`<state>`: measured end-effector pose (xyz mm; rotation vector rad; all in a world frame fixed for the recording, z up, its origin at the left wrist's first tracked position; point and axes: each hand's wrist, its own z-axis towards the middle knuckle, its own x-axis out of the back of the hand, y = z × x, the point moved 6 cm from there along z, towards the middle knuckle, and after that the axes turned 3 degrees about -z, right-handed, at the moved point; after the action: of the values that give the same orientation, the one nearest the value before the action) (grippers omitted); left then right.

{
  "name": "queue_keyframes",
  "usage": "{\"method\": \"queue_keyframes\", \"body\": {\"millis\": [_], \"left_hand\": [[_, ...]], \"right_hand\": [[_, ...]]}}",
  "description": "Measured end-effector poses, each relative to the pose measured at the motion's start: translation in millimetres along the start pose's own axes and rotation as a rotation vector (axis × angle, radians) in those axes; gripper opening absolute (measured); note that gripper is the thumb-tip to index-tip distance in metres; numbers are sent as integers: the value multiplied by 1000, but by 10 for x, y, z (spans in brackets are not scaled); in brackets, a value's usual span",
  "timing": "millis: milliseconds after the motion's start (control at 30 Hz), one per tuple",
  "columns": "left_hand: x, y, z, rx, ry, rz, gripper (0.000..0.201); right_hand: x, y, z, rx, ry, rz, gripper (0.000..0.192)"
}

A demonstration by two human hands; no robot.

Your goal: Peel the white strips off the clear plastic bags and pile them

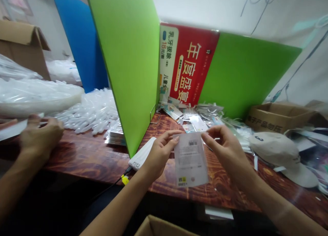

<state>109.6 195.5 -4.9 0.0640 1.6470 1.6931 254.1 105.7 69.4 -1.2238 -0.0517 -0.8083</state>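
Note:
Between my two hands hangs a printed card in a clear plastic sleeve (191,160), its grey printed side toward me. My left hand (164,150) pinches its upper left corner between thumb and fingers. At the upper right corner, my right hand (225,148) grips the edge with its thumb in front. The sleeved card is held above the wooden table (164,189), tilted slightly. Behind it lies a loose heap of sleeved cards (198,121). Close to my left forearm rests a white power bank (143,154) with a dark cable plugged in.
A green divider (128,58) stands to my left. Beyond it, a co-worker's hand (42,136) holds a white piece beside piled white plastic tubes (89,109). On the right are a cap (276,152) and a cardboard box (271,116). Another box (153,227) sits below the table edge.

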Motion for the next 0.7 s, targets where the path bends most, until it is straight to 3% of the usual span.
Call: {"method": "queue_keyframes", "body": {"millis": [100,167,233,500,700], "left_hand": [[-27,10,-19,13,-46,-6,28],[-38,-2,-26,28,-61,-2,30],[-39,-18,-28,44,-53,-13,33],[30,-34,6,113,13,-192,24],[54,5,1,120,-20,-128,17]], "right_hand": [[-5,176,178,-101,-138,51,44],[-81,234,208,-130,-293,109,39],[-120,264,217,-121,-362,150,34],[-105,446,308,-207,-376,485,22],[-64,396,311,-188,-367,518,14]]}}
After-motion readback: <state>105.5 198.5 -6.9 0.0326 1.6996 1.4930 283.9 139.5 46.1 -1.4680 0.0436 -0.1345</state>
